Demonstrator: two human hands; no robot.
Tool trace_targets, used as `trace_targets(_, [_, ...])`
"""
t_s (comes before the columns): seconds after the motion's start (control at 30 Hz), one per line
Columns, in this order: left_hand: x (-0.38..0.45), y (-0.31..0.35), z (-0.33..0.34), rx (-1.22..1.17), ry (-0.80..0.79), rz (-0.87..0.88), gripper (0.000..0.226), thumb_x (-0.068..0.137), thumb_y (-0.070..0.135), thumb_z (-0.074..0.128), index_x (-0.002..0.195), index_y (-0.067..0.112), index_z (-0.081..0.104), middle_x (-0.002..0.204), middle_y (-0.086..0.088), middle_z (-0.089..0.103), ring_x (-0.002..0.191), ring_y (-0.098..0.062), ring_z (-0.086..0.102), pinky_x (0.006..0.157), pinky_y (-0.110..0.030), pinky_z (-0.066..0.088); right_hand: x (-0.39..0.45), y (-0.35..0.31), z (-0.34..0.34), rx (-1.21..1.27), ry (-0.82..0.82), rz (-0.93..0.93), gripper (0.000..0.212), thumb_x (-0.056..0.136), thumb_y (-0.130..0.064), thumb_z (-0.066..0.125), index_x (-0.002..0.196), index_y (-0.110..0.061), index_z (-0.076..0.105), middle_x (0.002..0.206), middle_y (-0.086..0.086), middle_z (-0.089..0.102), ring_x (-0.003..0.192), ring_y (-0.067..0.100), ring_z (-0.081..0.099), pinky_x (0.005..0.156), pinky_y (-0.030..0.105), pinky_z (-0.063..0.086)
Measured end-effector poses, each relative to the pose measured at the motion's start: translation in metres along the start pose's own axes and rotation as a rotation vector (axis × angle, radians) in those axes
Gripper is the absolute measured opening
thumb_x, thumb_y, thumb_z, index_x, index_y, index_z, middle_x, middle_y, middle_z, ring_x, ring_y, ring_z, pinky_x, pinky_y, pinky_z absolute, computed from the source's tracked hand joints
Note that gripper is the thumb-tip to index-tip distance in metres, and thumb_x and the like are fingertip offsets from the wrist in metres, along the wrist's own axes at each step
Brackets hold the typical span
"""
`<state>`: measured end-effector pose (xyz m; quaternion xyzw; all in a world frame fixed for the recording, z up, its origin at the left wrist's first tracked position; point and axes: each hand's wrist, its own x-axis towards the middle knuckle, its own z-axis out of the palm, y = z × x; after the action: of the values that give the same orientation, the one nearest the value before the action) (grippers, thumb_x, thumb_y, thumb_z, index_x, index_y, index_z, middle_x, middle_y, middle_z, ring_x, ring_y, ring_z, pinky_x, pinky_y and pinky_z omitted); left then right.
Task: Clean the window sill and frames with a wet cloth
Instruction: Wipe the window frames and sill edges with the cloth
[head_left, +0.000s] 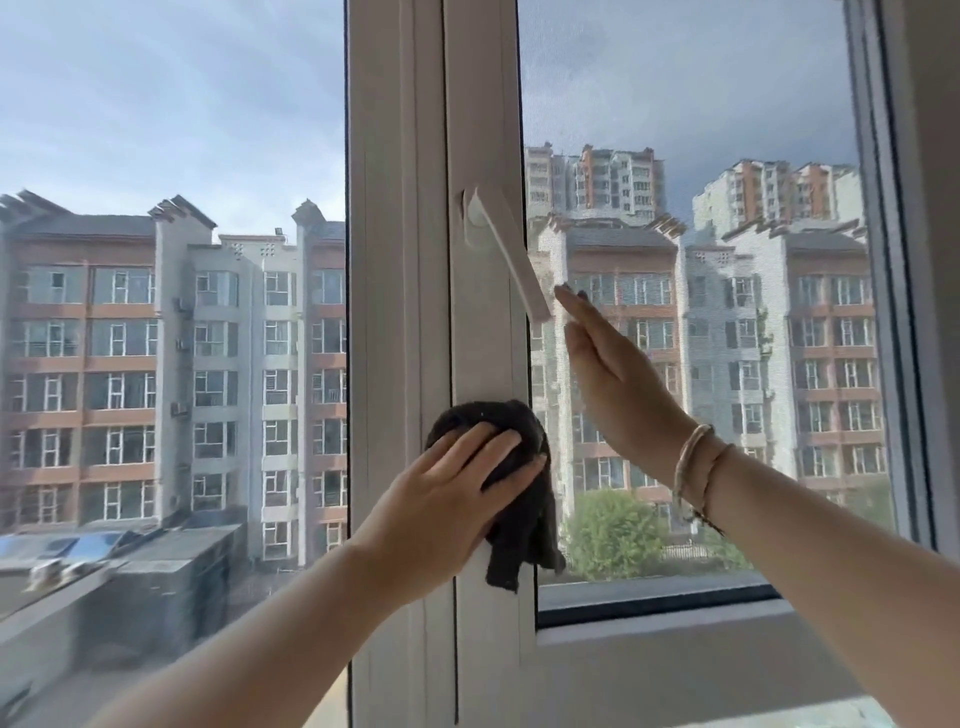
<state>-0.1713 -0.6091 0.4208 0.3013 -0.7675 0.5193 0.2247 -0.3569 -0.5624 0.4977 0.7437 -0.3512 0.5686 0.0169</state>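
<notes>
A dark grey cloth (524, 525) lies against the white vertical window frame (483, 353) between the two panes. My left hand (447, 493) presses the cloth onto the frame with spread, nearly straight fingers. My right hand (608, 374) is raised with straight fingers close to the tip of the white window handle (511, 260), which points down and to the right. Whether the fingertips touch the handle I cannot tell. Two bracelets circle my right wrist.
The left pane (171, 312) shows apartment blocks outside. The right pane (701, 312) has a mesh screen over it. Its bottom frame rail (660, 618) runs across the lower right, and a side frame (904, 260) stands at the far right.
</notes>
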Motion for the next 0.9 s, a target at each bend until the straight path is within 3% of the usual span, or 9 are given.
trace_targets(0.13, [0.006,-0.015,-0.006,0.062,-0.005,0.048,0.057,0.088,0.03,0.052,0.143,0.026,0.039,0.137,-0.005,0.047,0.127,-0.025,0.044,0.11,-0.037,0.03,-0.005,0.003,0.004,-0.013,-0.023,-0.026,0.045,0.104,-0.024,0.026,0.149,-0.024,0.024,0.154,-0.016,0.017,0.136,-0.012,0.007,0.107,0.004,0.006])
trace_targets(0.27, [0.045,-0.037,-0.025,0.075,0.083,-0.148,0.058,0.087,0.029,0.051,0.144,0.026,0.038,0.136,-0.01,0.044,0.128,-0.03,0.04,0.109,-0.041,0.034,-0.01,0.014,0.011,-0.005,0.038,-0.044,0.044,0.104,-0.02,0.028,0.148,-0.022,0.029,0.153,-0.014,0.023,0.137,-0.011,0.01,0.111,0.009,0.01])
trace_targets(0.33, [0.047,-0.039,-0.025,0.083,0.081,-0.163,0.059,0.087,0.029,0.05,0.144,0.025,0.037,0.136,-0.011,0.043,0.128,-0.031,0.038,0.109,-0.041,0.033,-0.017,0.023,0.018,-0.022,0.06,-0.046,0.044,0.104,-0.019,0.029,0.147,-0.02,0.03,0.151,-0.015,0.023,0.137,-0.01,0.01,0.11,0.006,0.01])
trace_targets(0.47, [-0.002,-0.016,-0.006,0.078,0.015,-0.029,0.057,0.09,0.029,0.048,0.146,0.028,0.034,0.137,-0.01,0.043,0.129,-0.03,0.037,0.109,-0.039,0.032,-0.036,0.042,0.032,-0.053,0.095,-0.046,0.045,0.103,-0.018,0.029,0.148,-0.02,0.028,0.152,-0.015,0.02,0.137,-0.01,0.009,0.108,0.002,0.008])
trace_targets(0.6, [-0.057,0.016,0.01,0.057,-0.067,0.095,0.059,0.088,0.019,0.05,0.145,0.026,0.036,0.133,-0.009,0.047,0.125,-0.029,0.042,0.108,-0.039,0.034,-0.059,0.055,0.05,-0.093,0.045,-0.025,0.045,0.103,-0.017,0.028,0.148,-0.017,0.026,0.156,-0.005,0.02,0.143,0.0,0.01,0.115,0.013,0.01])
trace_targets(0.77, [-0.084,0.043,0.022,0.035,-0.184,0.319,0.062,0.085,0.015,0.05,0.145,0.022,0.036,0.136,-0.009,0.046,0.126,-0.03,0.044,0.11,-0.041,0.032,-0.087,0.062,0.068,-0.215,-0.016,-0.089,0.049,0.102,-0.016,0.027,0.15,-0.012,0.021,0.158,0.0,0.016,0.144,0.002,0.006,0.118,0.022,0.01])
trace_targets(0.9, [-0.079,0.036,0.023,0.022,-0.149,0.351,0.06,0.088,0.017,0.05,0.145,0.023,0.034,0.136,-0.008,0.045,0.127,-0.027,0.043,0.111,-0.04,0.031,-0.105,0.065,0.068,-0.274,0.038,-0.139,0.048,0.101,-0.012,0.029,0.148,-0.008,0.025,0.157,0.003,0.021,0.145,0.008,0.011,0.119,0.033,0.016])
